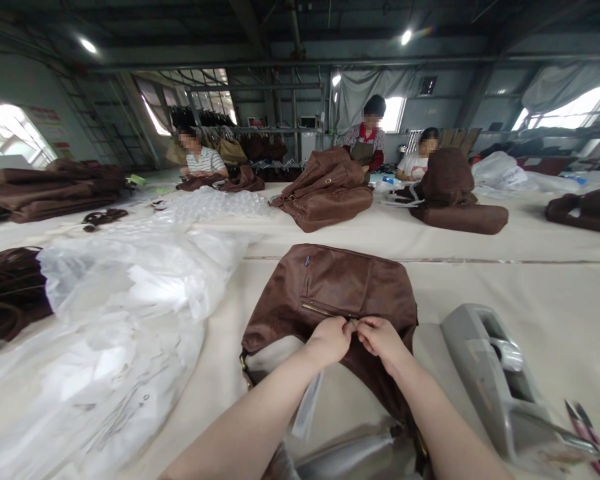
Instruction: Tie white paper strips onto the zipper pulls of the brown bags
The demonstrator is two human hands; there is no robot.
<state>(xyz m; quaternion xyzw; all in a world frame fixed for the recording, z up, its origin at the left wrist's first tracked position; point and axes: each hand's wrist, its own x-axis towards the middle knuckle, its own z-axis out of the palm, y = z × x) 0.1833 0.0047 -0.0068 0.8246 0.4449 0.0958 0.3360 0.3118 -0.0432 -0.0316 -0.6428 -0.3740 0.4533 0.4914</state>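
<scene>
A brown handbag (345, 277) lies flat on the cloth-covered table in front of me, its strap side toward me. A brass zipper (316, 307) runs across its face. My left hand (331, 339) and my right hand (380, 339) meet near the right end of that zipper, both with fingers pinched together. What sits between the fingertips is mostly hidden; it is too small to name. Below my left wrist hangs a strip of clear plastic (307, 407), and more plastic wraps the strap close to me.
Clear plastic bags (145, 287) spread over the left side. A grey tape dispenser (500, 373) and red-handled scissors (587, 427) lie to the right. Across the table are more brown bags (330, 190) and several people, one a person in an apron (367, 137).
</scene>
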